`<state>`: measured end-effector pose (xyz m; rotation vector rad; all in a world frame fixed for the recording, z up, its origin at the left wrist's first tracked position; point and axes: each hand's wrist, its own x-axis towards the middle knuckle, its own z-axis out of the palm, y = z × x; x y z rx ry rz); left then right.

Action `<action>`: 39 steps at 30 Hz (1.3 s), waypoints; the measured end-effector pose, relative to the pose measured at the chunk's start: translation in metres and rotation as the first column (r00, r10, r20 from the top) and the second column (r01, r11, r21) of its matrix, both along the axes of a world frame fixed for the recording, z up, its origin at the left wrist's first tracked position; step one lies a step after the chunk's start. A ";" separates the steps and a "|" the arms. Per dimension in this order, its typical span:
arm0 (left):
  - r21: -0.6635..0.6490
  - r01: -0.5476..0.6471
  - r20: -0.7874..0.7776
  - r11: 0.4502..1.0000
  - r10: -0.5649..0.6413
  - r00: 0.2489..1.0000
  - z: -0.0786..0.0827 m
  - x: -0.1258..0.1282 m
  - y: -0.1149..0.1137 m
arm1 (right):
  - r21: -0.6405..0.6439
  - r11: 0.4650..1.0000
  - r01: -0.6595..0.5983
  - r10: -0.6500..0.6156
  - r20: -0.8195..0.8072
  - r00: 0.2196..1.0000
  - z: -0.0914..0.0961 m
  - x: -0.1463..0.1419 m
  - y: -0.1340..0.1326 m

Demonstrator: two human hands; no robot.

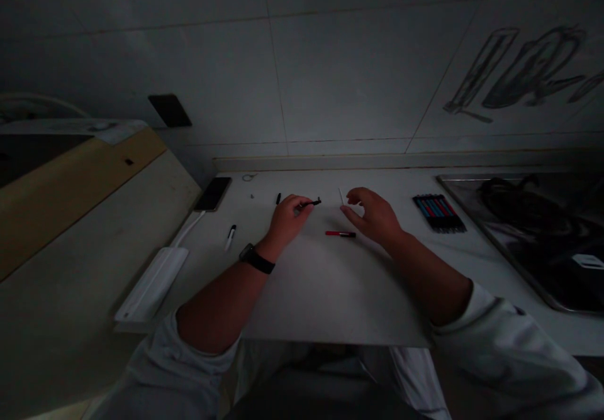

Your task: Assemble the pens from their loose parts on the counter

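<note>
My left hand [289, 217], with a dark watch on its wrist, pinches a slim black pen part [310, 204] that has a small hooked end pointing right. My right hand [372, 214] is just above the table, fingers curled and apart. A thin white stick like a pen refill [341, 196] is at its thumb tip; whether they touch I cannot make out. Below and between both hands lies a red and black pen piece [340, 234]. A short black piece [278, 198] is beyond my left hand, and a white and black pen piece [230, 237] lies left of it.
On the right, a row of several pens with blue and red parts [438, 213] lies beside a metal-rimmed sink or hob [472, 234]. To the left are a phone [214, 193], a white power strip [153, 281] with a cable, and a large box-like panel [117, 219]. A tiled wall [340, 80] closes the back.
</note>
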<state>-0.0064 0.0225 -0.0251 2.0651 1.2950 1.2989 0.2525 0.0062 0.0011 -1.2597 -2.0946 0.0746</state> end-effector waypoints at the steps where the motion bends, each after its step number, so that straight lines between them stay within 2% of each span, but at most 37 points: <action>1: -0.010 -0.028 0.028 1.000 0.028 0.999 -0.002 -0.001 0.002 | -0.021 1.000 0.004 -0.004 0.022 1.000 0.000 0.001 0.002; 3: -0.025 -0.053 0.054 0.998 0.054 0.997 -0.004 -0.003 0.005 | -0.098 0.993 -0.065 0.076 0.118 0.990 -0.001 0.002 0.003; 6: -0.029 -0.044 0.059 0.999 0.045 0.997 -0.006 -0.004 0.007 | -0.218 0.938 -0.269 0.320 0.252 0.913 -0.005 -0.002 0.002; 8: -0.023 -0.036 0.057 0.999 0.037 0.998 -0.006 -0.003 0.006 | -0.265 0.895 -0.360 0.427 0.268 0.864 -0.009 -0.005 0.001; 10: -0.015 -0.032 0.054 0.999 0.032 0.998 -0.004 -0.003 0.005 | -0.276 0.876 -0.397 0.458 0.212 0.863 -0.012 -0.007 0.001; 12: -0.005 -0.028 0.057 1.000 0.029 0.998 -0.002 -0.003 0.004 | -0.267 0.883 -0.386 0.417 0.070 0.906 -0.015 -0.007 0.003; 14: 0.001 -0.016 0.067 1.000 0.016 0.998 0.000 -0.003 0.003 | -0.272 0.908 -0.317 0.291 -0.133 0.947 -0.016 -0.006 0.008; 16: 0.006 0.002 0.077 1.000 -0.003 0.997 0.002 -0.003 0.002 | -0.283 0.934 -0.219 0.130 -0.301 0.945 -0.017 -0.003 0.013; 18: 0.010 0.021 0.085 1.000 -0.022 0.996 0.003 -0.003 0.002 | -0.256 0.957 -0.132 0.030 -0.366 0.930 -0.018 0.000 0.016; 21: 0.003 0.033 0.082 0.999 -0.033 0.996 0.002 -0.003 0.001 | -0.177 0.981 -0.074 0.011 -0.335 0.942 -0.017 0.003 0.018; 26: -0.004 0.033 0.029 0.999 -0.033 0.999 0.003 -0.003 -0.001 | -0.119 0.991 -0.055 0.021 -0.276 0.961 -0.014 0.004 0.015; 33: 0.032 0.053 -0.056 0.998 -0.051 0.997 0.005 -0.003 -0.002 | -0.049 0.997 -0.060 0.051 -0.165 0.985 -0.004 0.002 0.008; 39: 0.027 0.079 -0.105 0.997 -0.075 0.992 0.002 -0.002 -0.001 | 0.071 0.992 -0.100 0.099 0.021 0.995 -0.002 0.000 0.005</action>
